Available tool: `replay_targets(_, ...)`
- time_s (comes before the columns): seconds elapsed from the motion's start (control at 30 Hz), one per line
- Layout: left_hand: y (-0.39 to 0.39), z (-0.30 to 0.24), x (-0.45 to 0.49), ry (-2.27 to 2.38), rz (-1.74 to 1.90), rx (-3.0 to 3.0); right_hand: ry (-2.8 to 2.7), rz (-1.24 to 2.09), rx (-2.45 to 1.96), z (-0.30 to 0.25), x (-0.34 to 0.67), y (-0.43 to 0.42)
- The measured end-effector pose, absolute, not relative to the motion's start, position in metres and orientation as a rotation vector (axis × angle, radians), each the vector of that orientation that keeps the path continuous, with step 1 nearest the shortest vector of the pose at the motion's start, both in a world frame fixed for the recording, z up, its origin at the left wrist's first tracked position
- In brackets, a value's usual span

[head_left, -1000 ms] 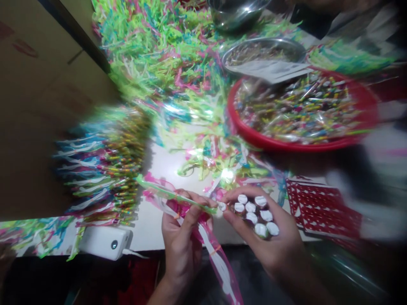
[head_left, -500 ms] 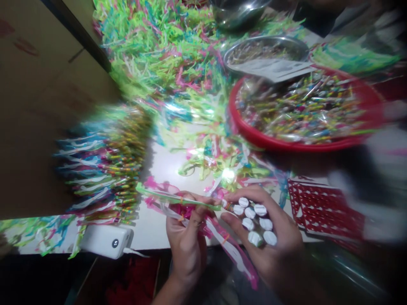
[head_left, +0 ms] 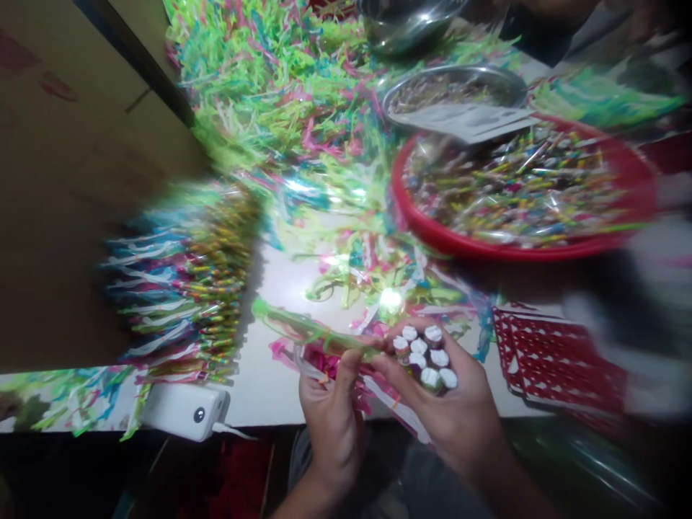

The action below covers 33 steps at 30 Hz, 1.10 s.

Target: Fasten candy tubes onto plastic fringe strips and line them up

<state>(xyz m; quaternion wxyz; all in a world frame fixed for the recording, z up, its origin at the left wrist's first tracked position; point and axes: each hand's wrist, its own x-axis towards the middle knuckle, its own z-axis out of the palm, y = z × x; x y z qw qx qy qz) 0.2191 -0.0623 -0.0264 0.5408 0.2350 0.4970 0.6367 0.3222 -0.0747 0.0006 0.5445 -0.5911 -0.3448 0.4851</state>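
Clamping a soft, slippery cellophane strip [head_left: 316, 335] between thumb and fingers, the left hand [head_left: 332, 425] brings it against a light bundle of white-capped tubes [head_left: 424, 357] — gripped from below in the right hand's [head_left: 465, 418] curled fingers — over the white table [head_left: 270, 396].

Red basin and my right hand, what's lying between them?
In the head view, loose shredded plastic strips in green, pink and blue lie on the white tabletop between the red basin and your right hand.
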Motion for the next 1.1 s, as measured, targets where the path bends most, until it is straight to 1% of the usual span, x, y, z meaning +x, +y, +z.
replay_targets(0.1,-0.062,-0.028,0.221,1.237,1.444,0.436,-0.682,1.190,-1.452,0.005,0.326,-0.069)
replay_targets(0.33,-0.055,-0.035,0.209,1.240,1.386,0.334,-0.858,1.186,-1.671,-0.011,0.352,-0.068)
replay_targets(0.4,-0.058,-0.044,0.204,1.272,1.327,0.301,-0.961,1.215,-1.653,-0.017,0.356,-0.057)
replay_targets(0.5,-0.060,-0.065,0.200,1.278,1.278,0.236,-1.160,1.386,-1.474,-0.021,0.343,-0.018)
replay_targets(0.63,-0.060,-0.082,0.191,1.289,1.315,0.127,-1.372,1.312,-1.094,-0.006,0.274,0.060)
replay_targets(0.73,-0.062,-0.073,0.179,1.252,1.353,0.067,-1.578,1.272,-1.006,0.005,0.207,0.114)
replay_targets(0.8,-0.063,-0.063,0.170,1.219,1.444,0.043,-1.738,1.180,-0.995,0.007,0.168,0.142)
replay_targets(0.93,-0.062,-0.052,0.156,1.211,1.601,0.018,-2.027,0.957,-0.947,0.004,0.113,0.167)
replay_targets(1.1,-0.058,-0.053,0.151,1.259,1.648,0.001,-2.246,0.718,-0.933,0.007,0.089,0.166)
